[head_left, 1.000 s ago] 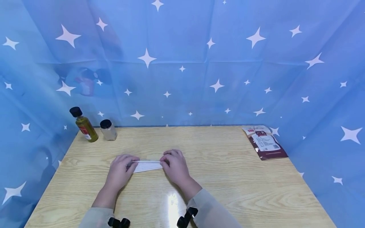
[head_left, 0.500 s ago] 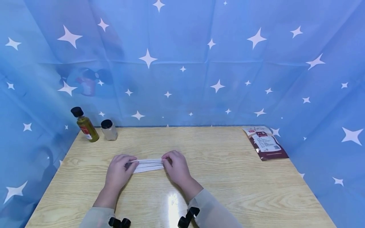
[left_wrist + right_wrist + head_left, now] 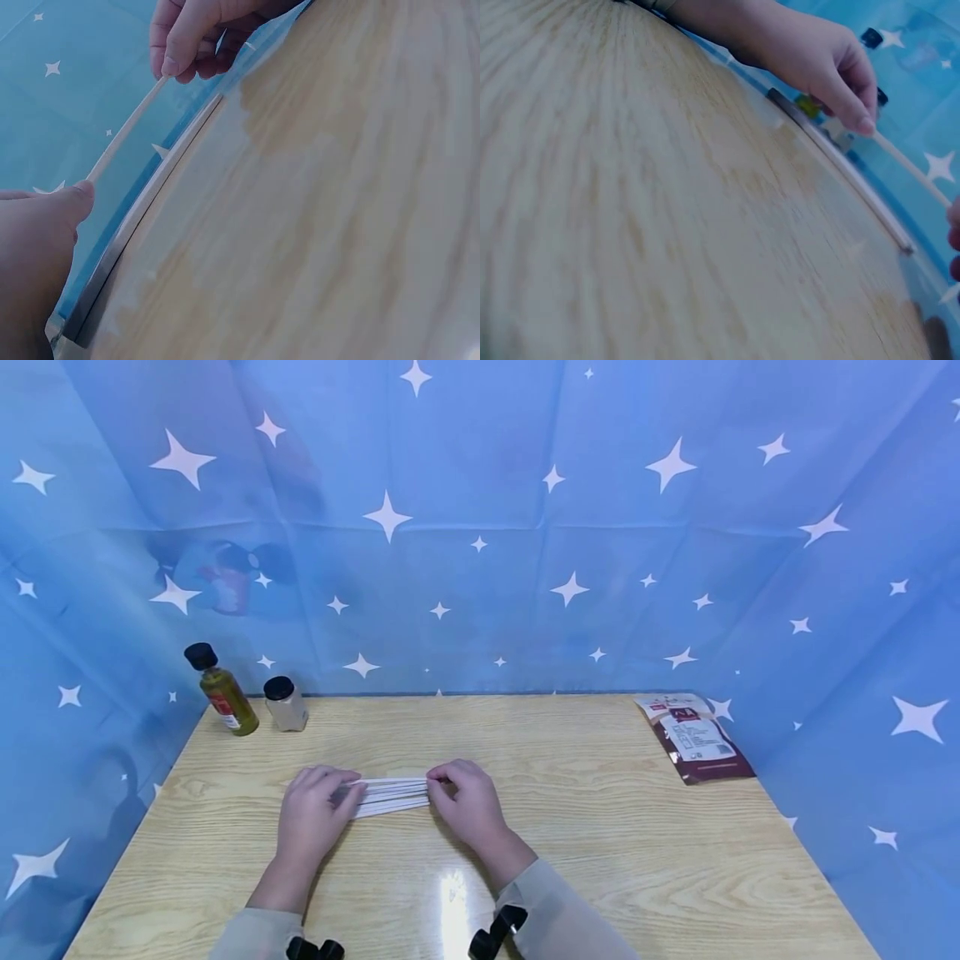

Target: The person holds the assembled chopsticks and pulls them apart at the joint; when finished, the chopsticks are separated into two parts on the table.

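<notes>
Between both hands stretches a thin white strip (image 3: 127,131), straight and stick-like, raised over the table. My left hand (image 3: 313,810) pinches its left end between thumb and fingers. At the other end my right hand (image 3: 467,802) pinches it the same way. Under and nearer than it, in the head view, several white parallel lines (image 3: 393,807) run from hand to hand. The wrist views show a long flat pale piece (image 3: 847,169) with a dark side edge lying low along the table, below the held strip. What the lower piece is I cannot tell.
A bottle (image 3: 228,700) with green-yellow contents and a black cap stands at the back left, beside a small clear jar (image 3: 287,706) with a black lid. At the back right lies a dark red and white packet (image 3: 697,739). A blue star-patterned cloth (image 3: 480,568) hangs behind the wooden table (image 3: 637,860).
The white lines between my hands now stand further apart, with darker gaps between them. My right hand has shifted slightly to the right; my left has moved slightly left.
</notes>
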Demonstrator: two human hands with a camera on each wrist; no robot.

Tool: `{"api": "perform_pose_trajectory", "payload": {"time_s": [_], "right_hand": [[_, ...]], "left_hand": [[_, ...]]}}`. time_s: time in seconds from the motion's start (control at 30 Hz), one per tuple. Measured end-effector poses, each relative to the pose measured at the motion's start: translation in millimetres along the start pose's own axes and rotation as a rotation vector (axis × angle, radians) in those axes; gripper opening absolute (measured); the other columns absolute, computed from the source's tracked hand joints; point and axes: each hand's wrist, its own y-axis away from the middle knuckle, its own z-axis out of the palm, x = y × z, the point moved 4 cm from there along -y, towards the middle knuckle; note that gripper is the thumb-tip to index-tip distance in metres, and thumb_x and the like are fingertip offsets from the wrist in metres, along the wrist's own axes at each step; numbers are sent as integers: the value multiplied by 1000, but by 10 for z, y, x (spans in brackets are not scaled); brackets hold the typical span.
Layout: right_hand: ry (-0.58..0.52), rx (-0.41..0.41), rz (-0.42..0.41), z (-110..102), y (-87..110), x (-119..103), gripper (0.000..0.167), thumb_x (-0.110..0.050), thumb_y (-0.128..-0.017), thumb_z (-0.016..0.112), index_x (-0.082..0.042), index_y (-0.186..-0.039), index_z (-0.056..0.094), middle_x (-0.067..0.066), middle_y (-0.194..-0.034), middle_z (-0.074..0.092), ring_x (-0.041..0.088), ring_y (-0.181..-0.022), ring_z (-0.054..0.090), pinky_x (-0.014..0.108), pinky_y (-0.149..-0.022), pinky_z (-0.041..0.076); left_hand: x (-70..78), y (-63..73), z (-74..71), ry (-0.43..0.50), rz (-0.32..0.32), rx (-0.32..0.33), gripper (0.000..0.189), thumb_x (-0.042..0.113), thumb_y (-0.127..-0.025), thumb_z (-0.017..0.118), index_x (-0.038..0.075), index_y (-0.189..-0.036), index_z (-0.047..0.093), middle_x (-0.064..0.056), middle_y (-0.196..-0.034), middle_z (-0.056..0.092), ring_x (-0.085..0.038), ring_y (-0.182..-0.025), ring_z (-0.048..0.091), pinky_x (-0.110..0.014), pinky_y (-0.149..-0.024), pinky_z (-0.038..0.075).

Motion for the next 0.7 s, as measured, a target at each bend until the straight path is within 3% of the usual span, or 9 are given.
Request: {"api": "perform_pose_trajectory", "payload": {"time_s": [0.27,0.5,0.7], "right_hand": [[-8,-25,-6,-35,16,47,8,-12,-95,81,-11,-103,82,-3,-98,77,10,-90,68,29,-78,57],[1,15,-52,-85,24,33,10,-12,-93,83,-9,-102,82,-2,-94,74,8,-78,61,23,-68,53],[5,5,-84,-159,29,113,8,-10,-93,84,-9,-100,82,-3,-93,74,9,-82,65,22,-71,56]], "left_hand": [[76,-1,25,-12,29,24,19,20,-85,92,9,-97,81,-8,-94,75,-31,-91,68,-50,-83,55],[155,-11,60,-11,60,37,19,19,-85,92,8,-95,81,-8,-93,75,-31,-88,68,-50,-82,55],[241,-23,90,-6,107,66,20,17,-82,93,8,-95,82,-7,-91,75,-30,-84,67,-48,-78,54]]}}
